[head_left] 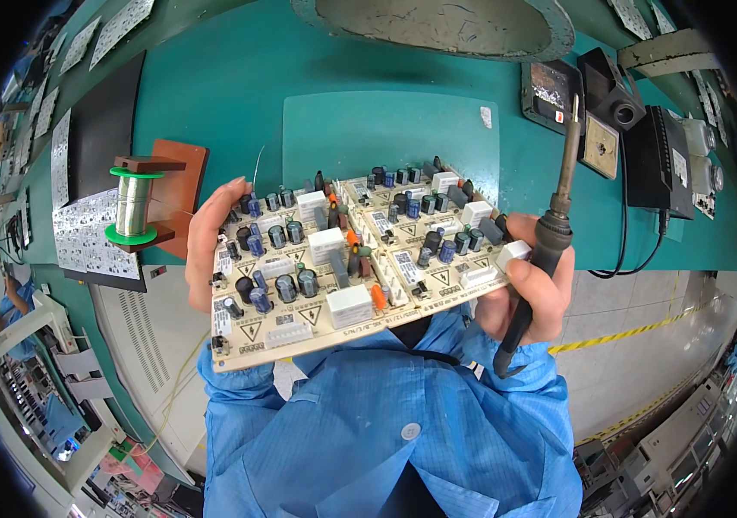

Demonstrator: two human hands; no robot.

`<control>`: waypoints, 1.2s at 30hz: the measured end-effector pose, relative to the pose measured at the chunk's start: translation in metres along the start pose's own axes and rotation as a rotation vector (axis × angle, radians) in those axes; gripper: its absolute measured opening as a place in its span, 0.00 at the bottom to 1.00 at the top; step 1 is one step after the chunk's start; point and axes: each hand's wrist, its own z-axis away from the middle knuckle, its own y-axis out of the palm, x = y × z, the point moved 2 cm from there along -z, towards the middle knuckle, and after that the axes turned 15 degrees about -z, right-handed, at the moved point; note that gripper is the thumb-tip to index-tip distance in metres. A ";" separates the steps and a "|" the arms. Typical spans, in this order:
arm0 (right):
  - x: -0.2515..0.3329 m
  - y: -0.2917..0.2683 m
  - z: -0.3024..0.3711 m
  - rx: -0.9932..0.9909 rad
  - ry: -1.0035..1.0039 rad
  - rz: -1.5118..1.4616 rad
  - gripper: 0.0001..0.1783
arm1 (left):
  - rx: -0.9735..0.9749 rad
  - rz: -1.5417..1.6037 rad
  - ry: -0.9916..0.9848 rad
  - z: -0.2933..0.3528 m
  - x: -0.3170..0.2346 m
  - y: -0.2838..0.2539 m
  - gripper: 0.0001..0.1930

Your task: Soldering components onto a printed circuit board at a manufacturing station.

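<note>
Between my two hands is a cream circuit board panel [360, 321], component side up, tilted and raised over the bench's near edge. It carries several repeated groups of white relays, dark capacitors and orange parts. My left hand [206, 237] is closed on the panel's left edge, and a thin wire [258, 166] sticks up near its fingertips. With my right hand [545, 289] I grip the right edge and also hold a soldering iron [548, 246], its tip pointing up and away. The undersides of the panel and some fingers are hidden.
A solder wire spool [134, 205] with green flanges stands on a brown holder [180, 186] at left. A soldering iron stand [614, 99] and black box [655, 164] sit at right. A round lamp or hood [437, 47] overhangs the green mat [213, 95].
</note>
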 end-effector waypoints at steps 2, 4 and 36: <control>-0.004 0.001 0.005 -0.025 -0.003 -0.022 0.19 | 0.001 -0.037 0.070 -0.004 -0.009 -0.003 0.22; -0.005 -0.001 0.009 -0.044 -0.008 -0.045 0.19 | 0.022 -0.150 0.004 0.004 -0.013 -0.006 0.24; -0.018 0.000 0.029 -0.214 0.038 -0.115 0.16 | 0.082 -0.198 0.253 0.006 -0.027 -0.015 0.22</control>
